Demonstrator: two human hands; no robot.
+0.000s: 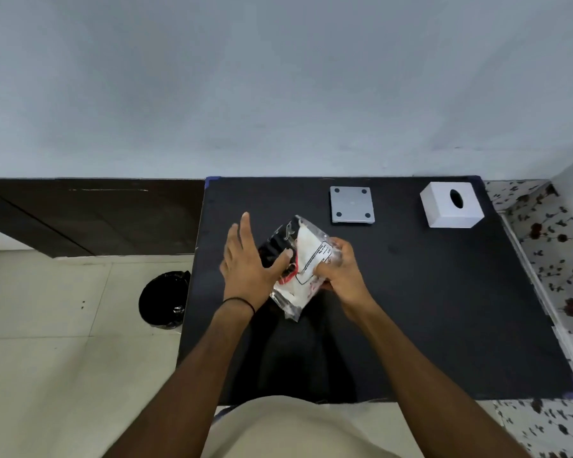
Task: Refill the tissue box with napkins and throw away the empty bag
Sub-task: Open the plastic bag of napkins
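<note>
Right hand (339,269) clenches the napkin bag (300,264) over the black table (427,292); left hand (250,259), fingers spread, braces it with the thumb. We judge the plastic light, crinkly, slippery: grip its edge.

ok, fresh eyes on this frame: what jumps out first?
The two hands mid-table: the right hand grips a clear napkin bag, white napkins still inside, while the left hand lies open against its side. Next, the white tissue box with its oval slot at the far right of the black table, a grey square base beside it. A black-lined bin stands on the floor to the left.
</note>
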